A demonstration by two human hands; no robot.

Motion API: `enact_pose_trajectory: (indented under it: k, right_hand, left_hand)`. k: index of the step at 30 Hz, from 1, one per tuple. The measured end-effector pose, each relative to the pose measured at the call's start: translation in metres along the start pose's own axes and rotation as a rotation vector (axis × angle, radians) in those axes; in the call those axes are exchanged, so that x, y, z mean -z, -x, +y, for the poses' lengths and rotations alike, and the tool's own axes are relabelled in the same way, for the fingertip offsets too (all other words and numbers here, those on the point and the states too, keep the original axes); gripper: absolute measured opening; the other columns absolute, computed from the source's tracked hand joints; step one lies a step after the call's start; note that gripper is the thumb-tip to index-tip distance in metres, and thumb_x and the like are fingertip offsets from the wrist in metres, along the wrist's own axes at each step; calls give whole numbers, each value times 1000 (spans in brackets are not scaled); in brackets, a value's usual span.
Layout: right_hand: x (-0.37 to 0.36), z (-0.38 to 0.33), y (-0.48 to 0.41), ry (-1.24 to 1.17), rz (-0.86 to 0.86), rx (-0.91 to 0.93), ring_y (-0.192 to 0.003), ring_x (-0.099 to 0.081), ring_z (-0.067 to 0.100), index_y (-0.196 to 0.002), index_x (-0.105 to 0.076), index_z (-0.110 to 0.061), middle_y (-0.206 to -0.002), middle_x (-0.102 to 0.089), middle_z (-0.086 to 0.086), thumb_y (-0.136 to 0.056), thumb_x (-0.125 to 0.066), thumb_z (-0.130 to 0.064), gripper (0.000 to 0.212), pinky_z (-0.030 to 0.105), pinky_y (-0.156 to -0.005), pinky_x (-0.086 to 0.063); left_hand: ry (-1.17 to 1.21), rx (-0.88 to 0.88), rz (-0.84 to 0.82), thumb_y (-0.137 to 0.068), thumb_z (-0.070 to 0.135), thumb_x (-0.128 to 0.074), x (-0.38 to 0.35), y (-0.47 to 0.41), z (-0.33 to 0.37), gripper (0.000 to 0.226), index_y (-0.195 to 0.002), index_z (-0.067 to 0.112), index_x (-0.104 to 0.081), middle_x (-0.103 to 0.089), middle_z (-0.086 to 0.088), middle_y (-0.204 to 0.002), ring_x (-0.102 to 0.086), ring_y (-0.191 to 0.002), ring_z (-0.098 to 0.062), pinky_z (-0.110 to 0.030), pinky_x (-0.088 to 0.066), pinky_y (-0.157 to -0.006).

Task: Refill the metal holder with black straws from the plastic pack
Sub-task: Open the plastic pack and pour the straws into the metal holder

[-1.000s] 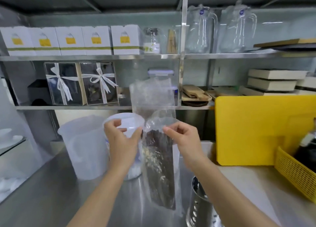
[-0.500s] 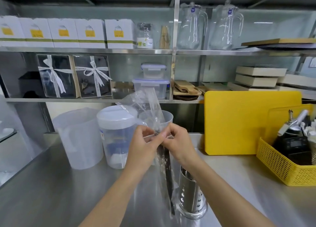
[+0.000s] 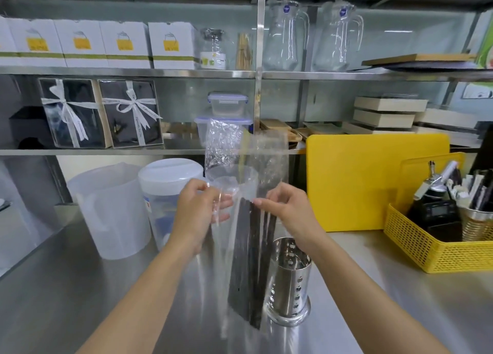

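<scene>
A clear plastic pack point(image 3: 246, 161) hangs upright over the steel counter, with black straws point(image 3: 250, 263) bunched in its lower half. My left hand point(image 3: 198, 215) pinches the left side of the pack's mouth. My right hand point(image 3: 286, 209) pinches the right side, and the two sides are held apart. The pack's top flaps stand up above my fingers. A perforated metal holder point(image 3: 289, 281) stands on the counter just right of the pack's bottom, under my right wrist. Its inside is not visible.
Two translucent plastic jugs point(image 3: 114, 209) and a lidded container point(image 3: 168, 183) stand at the left. A yellow cutting board point(image 3: 373, 180) leans at the back right. A yellow basket point(image 3: 437, 241) with tools sits far right. Shelves with boxes and glass pitchers run behind.
My hands have moved apart, pulling the pack's mouth open from a pinched-together grip. The straws now hang flat and broad beside the holder.
</scene>
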State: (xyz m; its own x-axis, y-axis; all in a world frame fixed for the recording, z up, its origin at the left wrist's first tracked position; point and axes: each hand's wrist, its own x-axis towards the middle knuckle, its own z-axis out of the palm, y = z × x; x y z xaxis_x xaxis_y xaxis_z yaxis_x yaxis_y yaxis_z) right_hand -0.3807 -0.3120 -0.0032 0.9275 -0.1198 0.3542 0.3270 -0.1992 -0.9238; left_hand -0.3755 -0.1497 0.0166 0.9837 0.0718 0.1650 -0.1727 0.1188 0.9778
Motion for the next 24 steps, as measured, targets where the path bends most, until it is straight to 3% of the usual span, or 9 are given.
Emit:
enact_pose_trajectory:
  k: [4, 6, 8, 12, 14, 17, 18, 21, 24]
  right_hand:
    - [20, 8, -15, 54, 121, -83, -61, -48, 20, -58, -43, -16, -58, -42, -1, -75, -74, -13, 35, 26, -61, -39]
    - [25, 12, -21, 89, 143, -102, -70, -55, 26, -58, -44, -16, -60, -44, 1, -75, -74, -16, 35, 28, -62, -38]
    - [27, 15, -26, 123, 151, -110, -65, -51, 22, -58, -43, -16, -60, -43, 1, -76, -73, -18, 35, 27, -59, -34]
    - [24, 20, -32, 152, 156, -149, -58, -42, 15, -57, -45, -17, -60, -43, -1, -79, -71, -21, 35, 28, -60, -35]
    - [21, 22, -34, 217, 143, -157, -61, -45, 15, -58, -44, -15, -62, -45, 0, -81, -69, -22, 34, 30, -66, -38]
    - [18, 21, -36, 391, 135, -142, -64, -48, 17, -72, -44, -13, -68, -47, 1, -84, -64, -24, 26, 34, -66, -42]
    - [18, 19, -37, 441, 152, -142, -68, -50, 18, -83, -46, -13, -73, -50, 1, -85, -63, -27, 22, 37, -67, -44]
    - [20, 13, -37, 488, 254, -84, -92, -54, 21, -120, -43, -12, -103, -55, 3, -84, -62, -35, 47, 42, -82, -50]
    - [17, -9, -27, 305, 153, 31, -97, -54, 13, -121, -49, -12, -110, -56, 0, -83, -62, -38, 47, 26, -77, -48]
  left_hand:
    - [-45, -33, 9, -89, 3, -45, 8, -11, 11, 17, -78, 15, -41, -66, -23, -81, -69, -58, -21, -32, -55, -50]
    - [-48, -65, 34, -88, -1, -43, 8, -13, 18, 22, -79, 19, -38, -64, -19, -73, -64, -52, -20, -28, -52, -44]
    - [-60, -85, 68, -89, -1, -41, 6, -14, 25, 24, -82, 22, -37, -58, -11, -66, -57, -45, -15, -26, -51, -40]
    - [-95, -24, 30, -93, 19, -47, 1, -18, 32, 9, -96, 18, -39, -47, -5, -64, -44, -50, -14, -25, -50, -38]
    - [-117, 10, -62, -85, 31, -63, -4, -16, 35, 38, -107, 15, -37, -46, -3, -68, -42, -54, -13, -23, -47, -39]
    - [-84, 27, -80, -75, 12, -73, -12, -13, 39, 53, -112, 14, -35, -51, -5, -79, -48, -58, -13, -21, -45, -38]
    - [-65, 33, -47, -75, 5, -71, -14, -15, 40, 50, -108, 14, -35, -53, -8, -83, -51, -59, -14, -22, -47, -38]
    - [24, 53, 55, -76, -7, -63, -16, -25, 44, 35, -89, 15, -39, -55, -16, -94, -56, -67, -20, -39, -59, -55]
    - [145, 37, 123, -76, -12, -58, -19, -35, 47, 34, -76, 14, -36, -55, -15, -84, -56, -65, -23, -54, -58, -68]
